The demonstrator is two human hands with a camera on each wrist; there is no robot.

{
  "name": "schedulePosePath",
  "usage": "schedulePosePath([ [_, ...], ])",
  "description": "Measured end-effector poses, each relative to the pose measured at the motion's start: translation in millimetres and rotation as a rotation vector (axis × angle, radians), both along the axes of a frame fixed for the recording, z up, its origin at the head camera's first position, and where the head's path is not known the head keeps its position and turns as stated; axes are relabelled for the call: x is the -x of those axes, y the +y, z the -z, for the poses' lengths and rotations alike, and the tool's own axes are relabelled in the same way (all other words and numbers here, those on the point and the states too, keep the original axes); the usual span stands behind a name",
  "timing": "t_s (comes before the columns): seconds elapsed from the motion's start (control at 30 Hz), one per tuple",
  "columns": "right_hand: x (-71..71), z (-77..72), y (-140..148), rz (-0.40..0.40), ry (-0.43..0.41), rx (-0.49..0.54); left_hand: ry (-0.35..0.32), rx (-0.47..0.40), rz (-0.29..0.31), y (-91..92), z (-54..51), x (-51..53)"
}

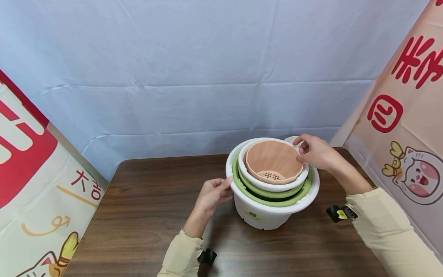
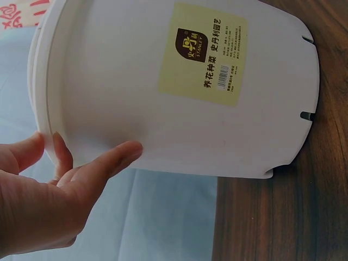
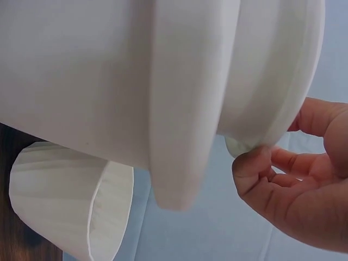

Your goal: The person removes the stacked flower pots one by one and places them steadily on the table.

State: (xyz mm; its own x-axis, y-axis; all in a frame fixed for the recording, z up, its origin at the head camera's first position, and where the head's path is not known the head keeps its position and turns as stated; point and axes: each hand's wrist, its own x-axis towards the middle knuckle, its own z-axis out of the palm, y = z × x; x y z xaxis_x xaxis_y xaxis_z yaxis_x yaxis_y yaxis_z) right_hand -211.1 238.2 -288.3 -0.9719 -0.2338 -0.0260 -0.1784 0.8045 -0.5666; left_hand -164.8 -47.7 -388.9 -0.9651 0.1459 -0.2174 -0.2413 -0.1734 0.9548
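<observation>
A stack of nested pots stands between the two hands, with the left hand (image 1: 212,196) at its near left edge and the right hand (image 1: 317,153) at its far right. The left hand pinches the rim of the large white pot (image 1: 273,219), thumb and forefinger closed together while another finger reaches along the outer wall. The right hand's thumb and fingers close on the rim of the inner white pot (image 1: 273,187); whether they also catch the peach pot (image 1: 270,156) seated inside it is hard to tell. Green layers (image 1: 273,203) show between the two white rims. Just behind the stack, beyond the right hand, is a cream pot (image 3: 57,190). Under the hands lies a dark wood-grain tabletop (image 1: 155,204); beyond them hangs a pale blue creased cloth (image 1: 194,57), with printed panels (image 1: 391,154) to either side. The stack sits upright, mouths upward, its axis roughly vertical, and the large pot's yellow label (image 2: 201,81) faces the person, to the right of the left hand.
</observation>
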Motion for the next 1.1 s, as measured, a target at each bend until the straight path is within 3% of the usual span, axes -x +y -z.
schedulePosePath([
  [0.43, -2.5, -3.2, -0.2, 0.011, -0.017, 0.021, 0.003, 0.001, -0.006, 0.7, 0.9, 0.3],
  [1.1, -3.4, -5.4, 6.7, 0.035, -0.067, 0.159, 0.001, -0.009, -0.002, 0.5, 0.3, 0.6],
])
